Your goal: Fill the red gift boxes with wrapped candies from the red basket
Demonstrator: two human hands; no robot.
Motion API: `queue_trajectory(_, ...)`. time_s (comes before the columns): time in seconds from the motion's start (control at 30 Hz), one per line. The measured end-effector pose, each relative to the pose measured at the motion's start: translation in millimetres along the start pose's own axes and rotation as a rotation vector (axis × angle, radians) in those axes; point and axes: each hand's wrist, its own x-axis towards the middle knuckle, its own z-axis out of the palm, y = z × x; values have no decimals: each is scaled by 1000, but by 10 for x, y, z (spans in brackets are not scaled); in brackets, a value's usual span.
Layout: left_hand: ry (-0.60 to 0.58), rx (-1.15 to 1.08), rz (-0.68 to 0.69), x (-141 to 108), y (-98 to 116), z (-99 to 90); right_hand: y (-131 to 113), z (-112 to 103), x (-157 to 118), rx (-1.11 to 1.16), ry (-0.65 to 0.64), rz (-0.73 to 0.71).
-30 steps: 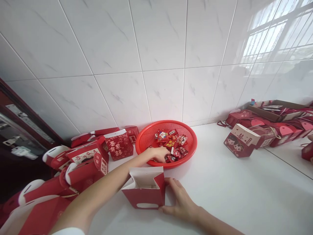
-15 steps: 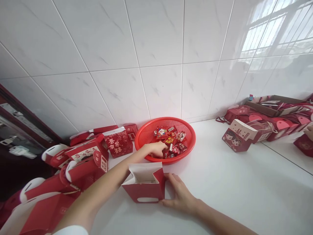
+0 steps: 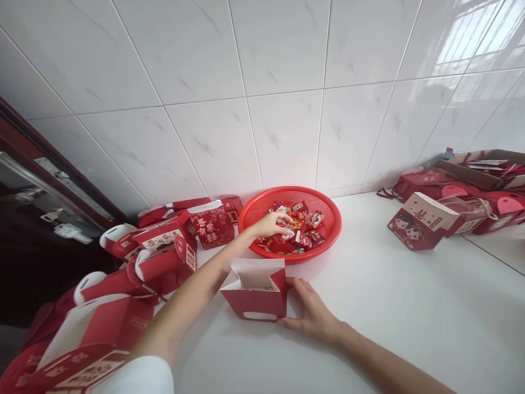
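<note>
My left hand (image 3: 274, 223) is over the red plastic basket (image 3: 336, 232), its fingers closed on a small wrapped candy (image 3: 283, 236). Beneath it lie more red wrapped candies (image 3: 315, 219). In front of the basket a red paper box (image 3: 256, 303) stands upright with its top open and a pale inside showing. My right hand (image 3: 309, 311) grips the right side of this box, thumb at the near edge and fingers behind.
Several red gift boxes (image 3: 211, 227) crowd the left side. On the right, a cream-and-red box (image 3: 418, 224) stands before more boxes and an open brown tray (image 3: 459, 169). A tiled wall (image 3: 283, 131) rises behind the white tabletop (image 3: 369, 306).
My left hand has lifted slightly from among the candies, with a candy now showing in its fingers. My right hand stays on the box. The whole view has shifted.
</note>
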Motion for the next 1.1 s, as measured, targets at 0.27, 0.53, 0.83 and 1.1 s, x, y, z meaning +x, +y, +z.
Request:
queue_trajectory(0.27, 64, 11, -81, 42, -19, 8, 34, 9, 0, -7, 3, 6)
queue_trajectory(0.53, 46, 65, -77, -61, 108, -10, 20, 5, -5, -9, 11, -1)
queue_trajectory(0.83, -145, 256, -101, -26, 31, 46, 21, 9, -4, -10, 6, -4)
queue_trajectory(1.1, -399, 447, -120, -108, 241, 113, 17, 8, -6, -4, -1, 6)
